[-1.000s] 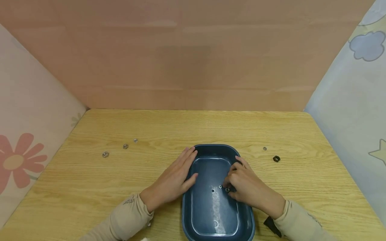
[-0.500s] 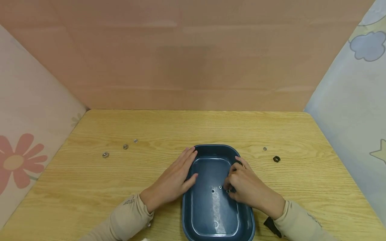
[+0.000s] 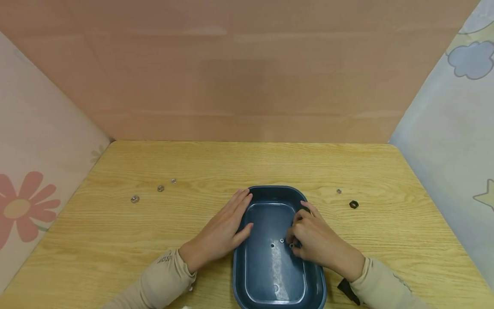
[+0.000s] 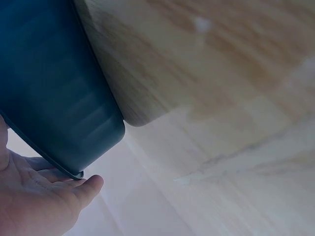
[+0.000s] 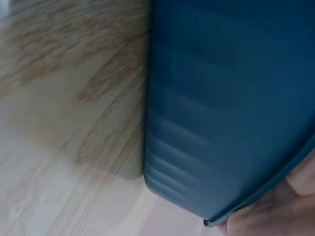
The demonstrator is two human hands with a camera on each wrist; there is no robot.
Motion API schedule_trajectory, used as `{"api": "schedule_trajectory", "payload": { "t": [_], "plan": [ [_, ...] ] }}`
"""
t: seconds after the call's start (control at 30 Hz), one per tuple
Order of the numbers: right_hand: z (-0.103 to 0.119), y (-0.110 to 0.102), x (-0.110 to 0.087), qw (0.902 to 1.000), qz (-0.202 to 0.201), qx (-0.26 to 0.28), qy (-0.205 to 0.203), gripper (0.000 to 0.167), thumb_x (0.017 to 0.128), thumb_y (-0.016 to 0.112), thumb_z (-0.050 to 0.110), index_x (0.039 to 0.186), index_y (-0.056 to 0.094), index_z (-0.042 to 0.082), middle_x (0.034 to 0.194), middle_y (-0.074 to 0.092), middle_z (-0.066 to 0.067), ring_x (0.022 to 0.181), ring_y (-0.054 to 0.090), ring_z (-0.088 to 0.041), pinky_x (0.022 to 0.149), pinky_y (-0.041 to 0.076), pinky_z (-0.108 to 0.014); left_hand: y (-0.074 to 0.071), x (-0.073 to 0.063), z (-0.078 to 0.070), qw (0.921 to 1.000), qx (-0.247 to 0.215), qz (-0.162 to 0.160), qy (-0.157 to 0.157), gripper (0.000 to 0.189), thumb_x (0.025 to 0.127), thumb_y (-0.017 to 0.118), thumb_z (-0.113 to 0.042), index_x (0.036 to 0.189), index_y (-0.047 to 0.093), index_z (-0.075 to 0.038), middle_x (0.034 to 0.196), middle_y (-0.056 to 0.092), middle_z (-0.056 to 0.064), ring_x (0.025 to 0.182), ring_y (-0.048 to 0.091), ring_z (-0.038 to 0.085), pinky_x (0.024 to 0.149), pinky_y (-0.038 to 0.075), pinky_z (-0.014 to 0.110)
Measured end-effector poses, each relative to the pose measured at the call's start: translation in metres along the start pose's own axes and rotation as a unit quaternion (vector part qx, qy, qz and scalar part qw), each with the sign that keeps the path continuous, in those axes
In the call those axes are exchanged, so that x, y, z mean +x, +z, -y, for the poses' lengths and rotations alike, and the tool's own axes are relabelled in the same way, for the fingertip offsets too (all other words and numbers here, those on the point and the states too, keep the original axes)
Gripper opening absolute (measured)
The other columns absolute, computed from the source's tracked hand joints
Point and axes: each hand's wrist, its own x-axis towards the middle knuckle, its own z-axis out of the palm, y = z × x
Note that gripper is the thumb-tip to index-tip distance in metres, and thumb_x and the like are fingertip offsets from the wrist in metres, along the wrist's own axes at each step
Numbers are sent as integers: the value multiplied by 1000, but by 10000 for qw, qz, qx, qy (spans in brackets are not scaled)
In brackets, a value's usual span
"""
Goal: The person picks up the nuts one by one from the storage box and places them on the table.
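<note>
A dark blue tray stands in front of me on the table. My left hand rests on its left rim with straight fingers; in the left wrist view the hand is at the rim from outside. My right hand reaches over the right rim, thumb and index finger curled around a small metal nut on the tray floor, partly covered by the fingertips. Beside it lie a smaller nut and a tiny dark nut. The right wrist view mostly shows the tray's outer wall.
Three silver nuts lie apart on the left of the table, the largest nut nearest me. On the right are a small silver nut and a larger black nut. A black object shows beside the right sleeve.
My right thumb and index finger have drawn in around the nut, which is more covered than one second ago. The left hand and the tray have stayed in place.
</note>
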Motion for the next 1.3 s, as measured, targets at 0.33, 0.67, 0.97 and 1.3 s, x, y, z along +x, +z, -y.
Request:
{"api": "schedule_trajectory", "payload": {
  "t": [0.33,0.67,0.97,1.3],
  "plan": [
    [0,1,0,10000,25,52,-8,23,65,89,15,64,71,28,61,60,18,87,54,-16,110,27,-62,0,0,0,10000,17,8,-4,67,100,57,-30,156,29,-5,164,24,13,153,21,30,121,28,48],
    [-1,0,0,9997,-56,225,-13,18,69,85,15,73,73,27,61,56,20,84,56,-13,110,28,-63,-1,0,-1,9999,-79,58,-61,66,100,57,-30,155,29,-5,164,24,13,153,21,30,121,28,49],
    [-3,-1,-1,9991,-23,406,-99,14,74,84,14,82,78,25,70,63,20,87,58,-11,110,27,-63,-1,0,-1,9999,-76,75,-93,67,100,57,-30,156,28,-6,165,24,12,153,20,29,121,28,49],
    [-2,-3,1,9966,-17,827,-58,20,70,88,13,79,73,24,71,64,19,85,60,-7,109,28,-65,-1,0,-1,9999,-64,56,-57,67,100,56,-30,156,28,-6,165,23,12,153,21,30,121,28,49]
  ]
}}
